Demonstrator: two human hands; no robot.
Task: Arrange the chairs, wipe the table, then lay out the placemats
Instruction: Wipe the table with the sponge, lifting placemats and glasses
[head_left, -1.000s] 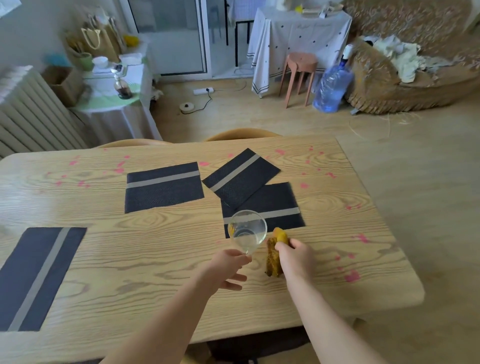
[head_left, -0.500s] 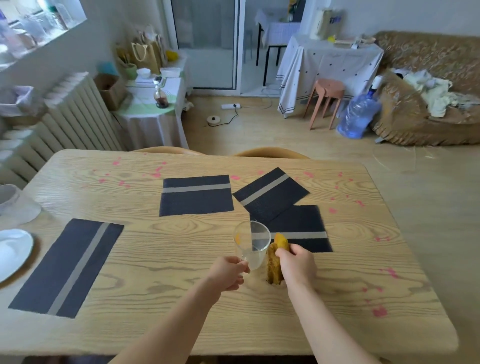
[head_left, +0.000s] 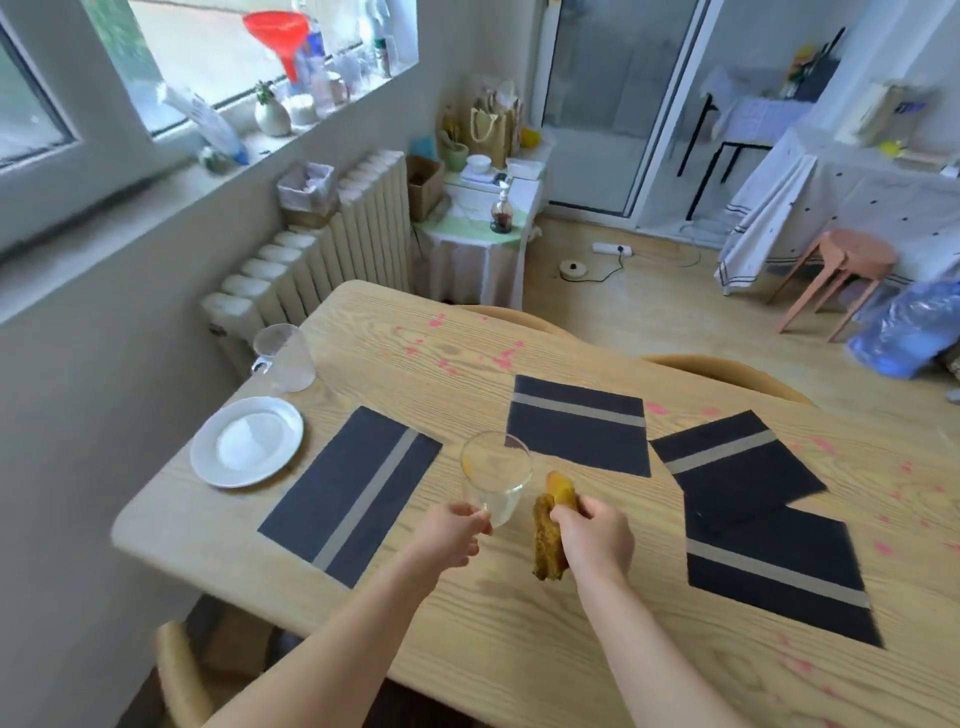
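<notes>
My left hand (head_left: 451, 535) grips the base of an empty clear glass (head_left: 496, 475), held just above the wooden table (head_left: 519, 639). Beside it, my right hand (head_left: 595, 538) grips a yellow-brown cloth (head_left: 549, 540) that hangs down to the tabletop. Several dark placemats with a grey stripe lie on the table: one (head_left: 350, 491) left of the glass, one (head_left: 577, 431) behind it, and two overlapping ones (head_left: 737, 467) (head_left: 779, 577) at the right. Pink stains (head_left: 498, 358) dot the far part and right side of the table.
A white plate (head_left: 247, 440) and an upturned glass mug (head_left: 285, 357) stand at the table's left end. Two chair backs (head_left: 514, 317) (head_left: 727, 371) show past the far edge, another chair (head_left: 182, 670) at the near left. A radiator (head_left: 311, 260) lines the wall.
The view has swung left, bringing the plate, mug and window into sight. Both hands have shifted left along the table with the glass and cloth still in them.
</notes>
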